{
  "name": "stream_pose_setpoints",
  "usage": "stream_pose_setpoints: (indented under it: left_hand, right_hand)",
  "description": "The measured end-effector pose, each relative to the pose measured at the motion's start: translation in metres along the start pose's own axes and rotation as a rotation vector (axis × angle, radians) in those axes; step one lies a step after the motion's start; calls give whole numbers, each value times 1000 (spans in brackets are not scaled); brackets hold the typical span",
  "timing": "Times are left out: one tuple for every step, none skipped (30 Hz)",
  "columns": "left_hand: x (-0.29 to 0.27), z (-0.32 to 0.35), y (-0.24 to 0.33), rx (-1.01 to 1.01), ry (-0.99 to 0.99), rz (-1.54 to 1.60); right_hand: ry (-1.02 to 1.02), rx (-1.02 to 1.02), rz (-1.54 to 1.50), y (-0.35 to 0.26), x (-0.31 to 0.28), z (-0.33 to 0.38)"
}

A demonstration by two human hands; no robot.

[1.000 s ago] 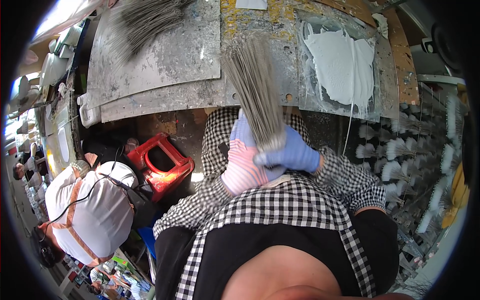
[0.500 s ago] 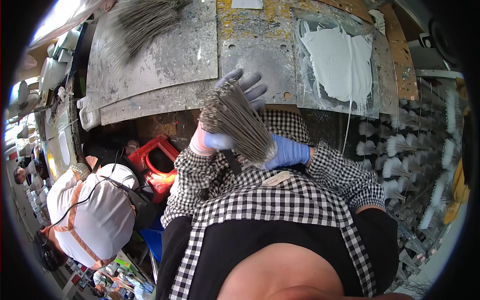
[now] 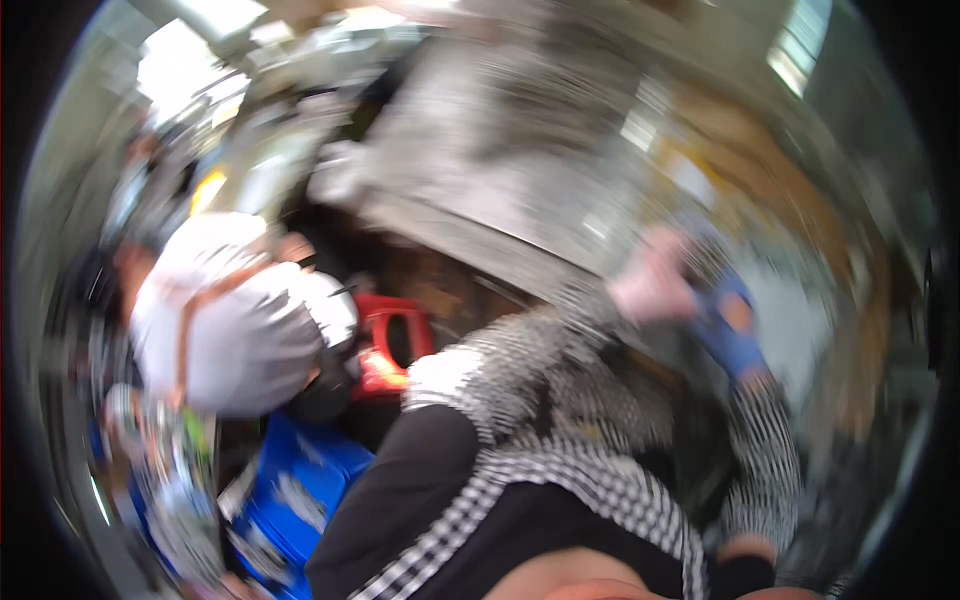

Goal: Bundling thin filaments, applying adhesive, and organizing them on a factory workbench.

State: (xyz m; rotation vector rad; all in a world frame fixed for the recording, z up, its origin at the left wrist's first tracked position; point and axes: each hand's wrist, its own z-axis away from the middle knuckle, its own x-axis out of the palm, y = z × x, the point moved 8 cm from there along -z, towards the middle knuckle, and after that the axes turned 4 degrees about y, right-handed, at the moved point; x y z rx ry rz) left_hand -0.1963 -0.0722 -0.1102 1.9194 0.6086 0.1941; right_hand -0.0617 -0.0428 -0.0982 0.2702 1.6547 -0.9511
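Observation:
The whole view is smeared by motion. My left hand (image 3: 655, 278), in a pale pink and grey glove, is closed around a bundle of thin grey metal wires (image 3: 706, 258). My right hand (image 3: 733, 325), in a blue glove, is closed at the same bundle from the right side. Only a blurred part of the bundle shows between the gloves; the rest is hidden. Both hands are over the front edge of the worktable, close to a patch of white paste (image 3: 795, 300).
A grey metal sheet (image 3: 450, 150) covers the table's left part, with a blurred pile of wires (image 3: 560, 80) on it. To the left sits a person in a white cap (image 3: 235, 330), beside a red plastic stool (image 3: 380, 340). A blue crate (image 3: 300, 490) stands nearer me, at lower left.
My head has turned, so the table now slants across the view. Both hands have moved away from my lap toward the white paste, with the wire bundle between them.

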Motion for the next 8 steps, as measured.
stream_pose_setpoints:
  left_hand:
    - [-16, -8, 56, 384, 54, -182]
    - [-20, -23, 97, 391, -109, 54]
    - [-18, -28, 113, 254, -224, 260]
    - [-8, -24, 95, 49, -286, 251]
    - [-15, -25, 87, 54, -244, 211]
    - [-18, -30, 79, 66, -209, 234]
    - [-18, -34, 69, 78, -181, 256]
    - [-24, -47, 55, 73, -155, 311]
  right_hand:
    - [149, -4, -150, -19, -43, -2]
    - [276, -142, -130, -12, -80, 2]
    - [345, -123, -365, -8, -114, 5]
    - [428, -175, -310, -66, -161, 7]
    - [412, -225, -335, -94, -181, -1]
    - [429, -369, -399, -122, -205, -13]
    - [445, -505, -469, -142, -221, -31]
    - [450, -532, -455, -146, -222, -46]
